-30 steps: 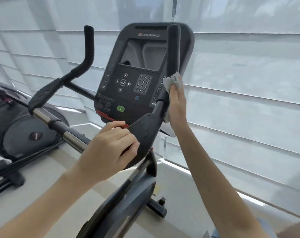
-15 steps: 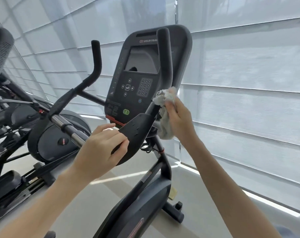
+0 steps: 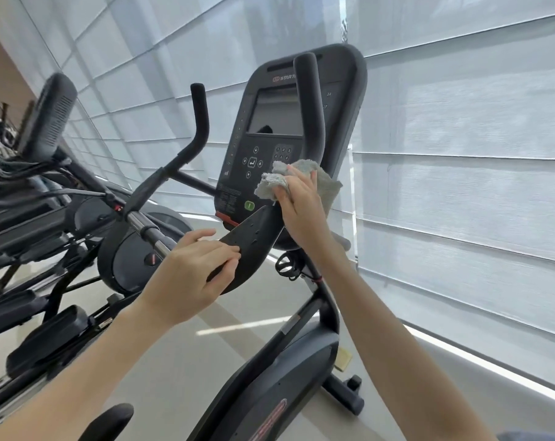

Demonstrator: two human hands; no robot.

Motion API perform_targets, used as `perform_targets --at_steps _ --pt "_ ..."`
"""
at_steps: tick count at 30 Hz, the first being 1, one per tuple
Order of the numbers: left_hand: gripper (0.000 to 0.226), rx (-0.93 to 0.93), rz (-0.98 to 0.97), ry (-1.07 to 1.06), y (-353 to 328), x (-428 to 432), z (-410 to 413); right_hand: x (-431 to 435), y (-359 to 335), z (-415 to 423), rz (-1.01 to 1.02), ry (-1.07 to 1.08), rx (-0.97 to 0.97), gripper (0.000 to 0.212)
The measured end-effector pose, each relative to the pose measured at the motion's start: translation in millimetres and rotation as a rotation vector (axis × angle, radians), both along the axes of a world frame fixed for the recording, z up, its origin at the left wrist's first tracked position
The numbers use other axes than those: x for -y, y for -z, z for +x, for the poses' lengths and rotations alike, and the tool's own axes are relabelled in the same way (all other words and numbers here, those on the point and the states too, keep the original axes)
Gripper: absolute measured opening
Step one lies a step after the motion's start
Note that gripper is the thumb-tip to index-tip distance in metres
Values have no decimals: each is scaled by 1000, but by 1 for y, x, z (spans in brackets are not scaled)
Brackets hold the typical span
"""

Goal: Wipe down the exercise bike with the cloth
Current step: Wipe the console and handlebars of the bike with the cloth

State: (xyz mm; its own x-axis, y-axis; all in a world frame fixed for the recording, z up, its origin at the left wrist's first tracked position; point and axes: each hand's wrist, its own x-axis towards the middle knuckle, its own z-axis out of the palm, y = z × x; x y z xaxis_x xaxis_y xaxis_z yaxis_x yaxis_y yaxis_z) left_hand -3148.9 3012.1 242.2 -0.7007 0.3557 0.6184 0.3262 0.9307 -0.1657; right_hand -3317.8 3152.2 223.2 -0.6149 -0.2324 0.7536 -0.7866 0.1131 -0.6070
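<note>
A dark grey exercise bike [image 3: 279,374] stands in front of me, its console [image 3: 269,138] with screen and keypad facing me. My right hand [image 3: 301,206] grips a pale grey cloth [image 3: 325,183] wrapped around the base of the right upright handlebar [image 3: 309,103], just below the keypad. My left hand [image 3: 190,275] holds the edge of the flat padded armrest [image 3: 252,246] of the same bar. The left handlebar [image 3: 199,122] rises untouched further left.
Other dark exercise machines [image 3: 47,218] crowd the left side, close to the bike's left bar. White window blinds [image 3: 460,186] run along the right and behind the console. Pale floor [image 3: 180,361] shows between the machines.
My right hand has slid the cloth down the right upright bar from mid-height to its base. My left hand stays on the armrest. My view has pulled back and turned left.
</note>
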Motion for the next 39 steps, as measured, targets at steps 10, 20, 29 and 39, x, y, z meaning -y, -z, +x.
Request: perform_targets --at_steps 10,20,29,39 --pt "30 12 40 -3 3 1 6 -32 -21 10 -274 -53 71 28" --pt "31 67 81 -3 8 2 14 -8 -42 -49 430 179 -172 40" --pt "41 146 58 18 18 15 22 1 -15 12 266 81 -159 34" --pt "40 42 149 142 42 56 33 3 8 65 266 109 -159 29"
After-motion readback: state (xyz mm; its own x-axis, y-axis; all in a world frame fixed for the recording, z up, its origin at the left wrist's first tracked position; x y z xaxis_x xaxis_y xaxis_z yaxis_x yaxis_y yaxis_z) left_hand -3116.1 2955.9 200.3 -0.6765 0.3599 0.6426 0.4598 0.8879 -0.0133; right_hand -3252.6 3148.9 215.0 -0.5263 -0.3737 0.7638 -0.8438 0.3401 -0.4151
